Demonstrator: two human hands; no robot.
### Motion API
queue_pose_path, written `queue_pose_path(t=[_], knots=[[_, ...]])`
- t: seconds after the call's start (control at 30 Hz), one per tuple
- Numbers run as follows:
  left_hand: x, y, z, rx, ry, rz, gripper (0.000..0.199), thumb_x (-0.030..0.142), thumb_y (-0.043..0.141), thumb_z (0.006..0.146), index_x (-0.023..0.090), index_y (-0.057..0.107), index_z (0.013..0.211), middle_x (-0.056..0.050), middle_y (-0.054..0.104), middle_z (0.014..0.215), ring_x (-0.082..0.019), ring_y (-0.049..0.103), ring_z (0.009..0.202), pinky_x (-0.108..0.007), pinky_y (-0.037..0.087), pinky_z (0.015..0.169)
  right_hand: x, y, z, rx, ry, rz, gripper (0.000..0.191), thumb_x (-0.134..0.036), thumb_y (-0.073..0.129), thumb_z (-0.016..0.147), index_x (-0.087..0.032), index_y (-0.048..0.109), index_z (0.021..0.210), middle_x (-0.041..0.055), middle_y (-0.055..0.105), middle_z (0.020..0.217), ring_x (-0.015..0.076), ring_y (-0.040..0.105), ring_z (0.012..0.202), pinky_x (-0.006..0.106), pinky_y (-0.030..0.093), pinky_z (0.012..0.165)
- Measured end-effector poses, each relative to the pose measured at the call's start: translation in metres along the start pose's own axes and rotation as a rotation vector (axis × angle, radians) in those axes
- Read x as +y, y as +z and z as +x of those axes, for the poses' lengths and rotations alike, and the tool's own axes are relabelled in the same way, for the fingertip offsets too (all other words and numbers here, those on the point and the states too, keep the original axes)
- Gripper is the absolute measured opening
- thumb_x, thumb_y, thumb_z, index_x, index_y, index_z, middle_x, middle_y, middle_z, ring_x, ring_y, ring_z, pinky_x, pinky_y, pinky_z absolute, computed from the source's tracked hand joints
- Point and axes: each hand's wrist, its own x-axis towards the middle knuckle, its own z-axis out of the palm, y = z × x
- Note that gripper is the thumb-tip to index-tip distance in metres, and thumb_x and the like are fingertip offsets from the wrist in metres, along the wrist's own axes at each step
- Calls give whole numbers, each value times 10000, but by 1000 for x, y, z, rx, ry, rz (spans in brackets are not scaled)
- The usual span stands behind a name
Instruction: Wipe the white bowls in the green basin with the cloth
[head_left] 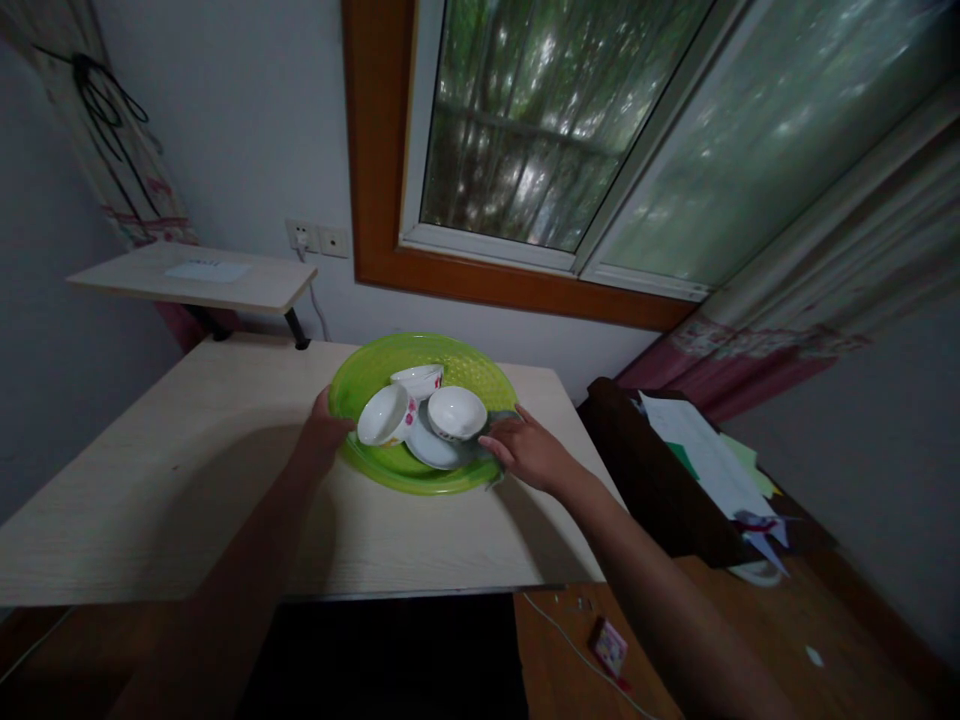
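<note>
A wide green plastic basin (472, 374) is over the pale wooden table (442, 545), between my two hands. My left hand (327, 428) is closed on its left rim, with the thumb on the inner side. At the right rim, my right hand (525, 449) grips the edge, its thumb reaching inward. A greyish cloth-like piece shows by that hand, partly hidden. Inside the basin are three white bowls with floral marks: a tilted left bowl (384, 415), a back bowl (421, 380) and a right bowl (457, 412). Beneath them lies a white plate (433, 449), partly covered.
A small raised shelf (247, 285) holding a paper stands at the table's back left. Wall sockets (316, 238) with a plugged-in cord are behind it. Right of the table, a dark brown piece of furniture (645, 475) bears papers. A small pink box (610, 646) and a cable lie on the floor.
</note>
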Motion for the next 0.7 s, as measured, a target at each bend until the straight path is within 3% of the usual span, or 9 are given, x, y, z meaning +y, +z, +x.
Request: queue_pose_path(t=[0.1, 0.27, 0.47, 0.6, 0.7], knots=[[9, -5, 19, -72, -53, -75, 977, 178, 745, 566, 171, 599, 1532, -122, 819, 1204, -321, 806, 1030, -398, 688, 839, 9, 3, -3, -23, -130, 45, 643, -534, 326, 1238, -215, 839, 1018, 106, 855, 1052, 279, 798, 1062, 597, 410, 1323], [22, -8, 46, -99, -72, 123, 825, 222, 695, 592, 174, 696, 1415, -90, 830, 1083, -294, 780, 930, -358, 644, 744, 21, 14, -2, 35, -202, 60, 674, -531, 293, 1239, -209, 835, 1001, 118, 850, 1008, 279, 791, 1018, 532, 529, 1204], [33, -8, 64, -199, -74, 193, 837, 192, 621, 544, 179, 733, 1373, -80, 831, 1080, -282, 772, 917, -334, 616, 729, 47, 12, 14, 38, -186, -48, 654, -497, 302, 1241, -202, 848, 1035, 119, 859, 1095, 283, 800, 1096, 579, 404, 1329], [37, -9, 70, -158, -42, 363, 810, 155, 626, 580, 196, 734, 1381, -79, 842, 1175, -286, 788, 1024, -325, 622, 812, 53, 11, 21, 65, -178, -94, 660, -489, 293, 1242, -206, 848, 1023, 109, 859, 1115, 278, 790, 1121, 584, 335, 1370], [44, -7, 72, -113, -8, 604, 711, 140, 673, 680, 209, 737, 1385, -103, 836, 1292, -313, 782, 1167, -342, 614, 916, 44, 13, 16, 72, -173, -82, 654, -481, 309, 1240, -209, 848, 991, 108, 859, 1064, 275, 794, 1061, 578, 325, 1373]])
